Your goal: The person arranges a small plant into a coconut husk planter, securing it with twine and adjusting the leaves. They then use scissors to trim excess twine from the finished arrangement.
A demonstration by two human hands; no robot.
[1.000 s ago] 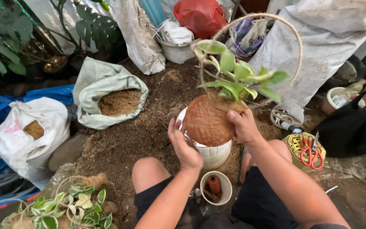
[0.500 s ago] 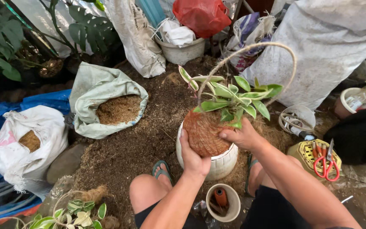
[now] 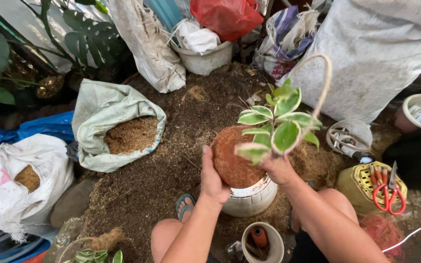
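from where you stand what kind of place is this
Most likely a backyard potting spot or small plant nursery: loose soil covers the ground, an open sack of husk-like filling sits nearby, and both hands hold a fibre-wrapped plant ball over a white pot.

Both forearms reach forward from the bottom edge and converge at the centre. The left hand (image 3: 214, 176) is cupped, palm turned inward and thumb up. The right hand (image 3: 278, 168) mirrors it from the opposite side, fingers curled inward. Bare knees sit below the arms.
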